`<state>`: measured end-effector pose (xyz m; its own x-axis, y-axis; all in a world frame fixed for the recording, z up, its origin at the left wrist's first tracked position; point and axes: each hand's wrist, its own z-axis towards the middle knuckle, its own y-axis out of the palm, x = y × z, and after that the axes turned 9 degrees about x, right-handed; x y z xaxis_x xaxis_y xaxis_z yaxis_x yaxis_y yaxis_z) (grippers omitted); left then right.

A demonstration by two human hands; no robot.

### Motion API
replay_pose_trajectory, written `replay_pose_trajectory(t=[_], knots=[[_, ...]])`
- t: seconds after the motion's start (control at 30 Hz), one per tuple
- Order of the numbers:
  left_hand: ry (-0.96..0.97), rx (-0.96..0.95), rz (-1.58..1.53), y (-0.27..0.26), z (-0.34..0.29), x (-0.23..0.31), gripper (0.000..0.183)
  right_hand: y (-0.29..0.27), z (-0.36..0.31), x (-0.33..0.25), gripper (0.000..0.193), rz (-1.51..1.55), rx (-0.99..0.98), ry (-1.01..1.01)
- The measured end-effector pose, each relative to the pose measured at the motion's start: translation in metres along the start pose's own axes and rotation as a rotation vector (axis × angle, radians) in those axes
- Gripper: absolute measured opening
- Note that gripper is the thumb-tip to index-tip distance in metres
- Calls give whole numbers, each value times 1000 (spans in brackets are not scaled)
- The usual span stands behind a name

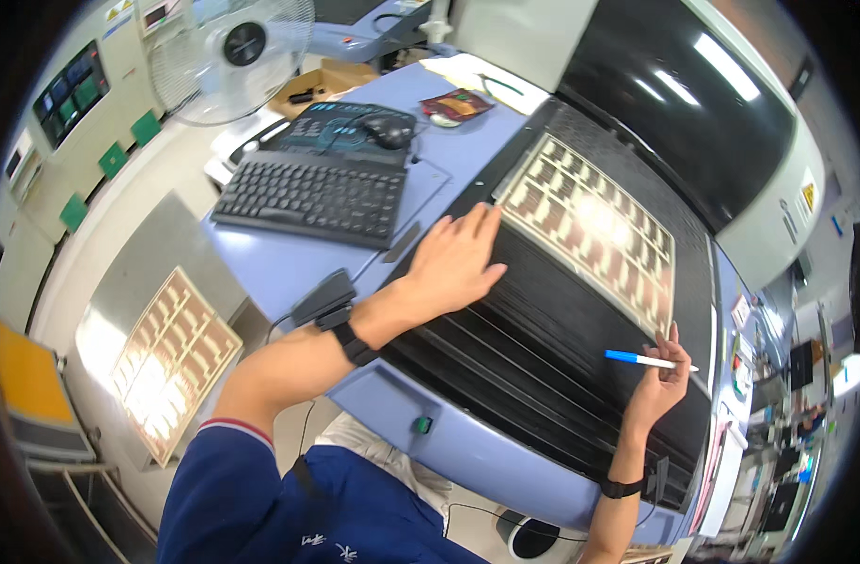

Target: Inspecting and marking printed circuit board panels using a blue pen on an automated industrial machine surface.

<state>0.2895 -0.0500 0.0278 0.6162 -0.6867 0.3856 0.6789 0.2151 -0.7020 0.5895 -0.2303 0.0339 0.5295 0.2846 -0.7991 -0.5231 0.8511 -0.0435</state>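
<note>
A flat panel [580,211] with rows of brown and cream patterns, like a circuit board panel, lies on a black ridged bed [543,310] beneath the machine's dark hood. At the panel's left corner is my left hand [453,258], fingers stretched out and palm down; its fingertips reach the panel's edge, though contact is hard to tell. My right hand [663,376] holds a white pen with a blue end [627,357] between its fingers. The fingertips of that hand come up to the panel's near right corner. Black bands circle both my wrists.
On the blue desk to the left are a black keyboard [312,197], a mouse [388,132] and a reddish packet [456,106]. A second patterned panel [176,362] rests on a metal surface at lower left. A fan [237,52] stands behind. The hood [684,85] overhangs the bed's far side.
</note>
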Motion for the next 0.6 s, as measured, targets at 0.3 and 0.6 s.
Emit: replay_pose_trajectory(t=[0.3, 0.6], knots=[[-52, -89, -190, 3, 3, 7, 44, -8, 13, 14, 53, -501, -505, -15], [-453, 511, -1368, -48, 3, 59, 78, -11, 10, 21, 25, -538, -117, -337]])
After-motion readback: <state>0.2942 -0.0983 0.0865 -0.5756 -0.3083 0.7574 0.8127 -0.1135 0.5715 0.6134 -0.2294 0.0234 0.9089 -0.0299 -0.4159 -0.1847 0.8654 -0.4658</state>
